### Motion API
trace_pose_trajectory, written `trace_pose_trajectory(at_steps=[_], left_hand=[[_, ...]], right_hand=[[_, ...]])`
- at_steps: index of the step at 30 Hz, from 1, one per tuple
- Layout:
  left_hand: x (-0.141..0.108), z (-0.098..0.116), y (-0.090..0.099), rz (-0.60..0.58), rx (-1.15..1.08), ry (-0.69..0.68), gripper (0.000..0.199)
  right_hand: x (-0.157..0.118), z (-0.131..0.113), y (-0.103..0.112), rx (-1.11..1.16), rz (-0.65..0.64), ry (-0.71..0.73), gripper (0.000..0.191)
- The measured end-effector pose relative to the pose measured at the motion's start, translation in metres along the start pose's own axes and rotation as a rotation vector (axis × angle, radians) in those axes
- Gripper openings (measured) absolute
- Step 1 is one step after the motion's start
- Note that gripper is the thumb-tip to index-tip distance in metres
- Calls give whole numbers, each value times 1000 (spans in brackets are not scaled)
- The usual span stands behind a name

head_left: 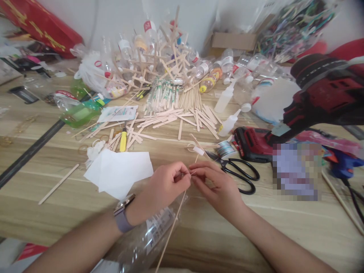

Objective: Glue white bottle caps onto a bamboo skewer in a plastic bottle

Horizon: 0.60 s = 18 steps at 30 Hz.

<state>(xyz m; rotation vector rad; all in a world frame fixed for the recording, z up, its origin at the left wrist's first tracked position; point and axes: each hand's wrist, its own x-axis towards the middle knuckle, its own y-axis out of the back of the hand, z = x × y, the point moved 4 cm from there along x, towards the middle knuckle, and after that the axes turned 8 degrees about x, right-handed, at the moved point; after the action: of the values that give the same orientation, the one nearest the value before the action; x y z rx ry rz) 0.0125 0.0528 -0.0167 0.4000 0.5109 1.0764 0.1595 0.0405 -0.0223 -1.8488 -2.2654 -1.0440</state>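
My left hand (170,180), with a watch (124,208) on the wrist, is closed in a pinch. Against its fingertips, my right hand (217,185) pinches too, and a thin pale strand (193,173) shows between them. A long thin wooden stick (173,227) runs under the meeting fingers, slanting from the bottom edge to just beyond them; whether the fingers also grip it I cannot tell. Below my left forearm lies a clear plastic bottle (133,242) with a printed label. Black-handled scissors (241,170) and a spool of thread or wire (226,149) lie beyond my right hand.
White paper sheets (119,170) and a yellow-handled screwdriver (123,140) lie left of centre. Loose craft sticks (167,118), glue bottles (229,123) and many plastic bottles (125,47) crowd the back. A red power drill (321,87) and a blue glue gun (344,163) stand at right.
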Motion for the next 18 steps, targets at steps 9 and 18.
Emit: trace_pose_trajectory(at_steps=[9, 18], left_hand=[[-4, 6, -1, -3, 94, -19, 13], [4, -5, -5, -85, -163, 68, 11]], right_hand=[[0, -3, -1, -66, 27, 32, 10], [-5, -5, 0, -163, 67, 138, 13]])
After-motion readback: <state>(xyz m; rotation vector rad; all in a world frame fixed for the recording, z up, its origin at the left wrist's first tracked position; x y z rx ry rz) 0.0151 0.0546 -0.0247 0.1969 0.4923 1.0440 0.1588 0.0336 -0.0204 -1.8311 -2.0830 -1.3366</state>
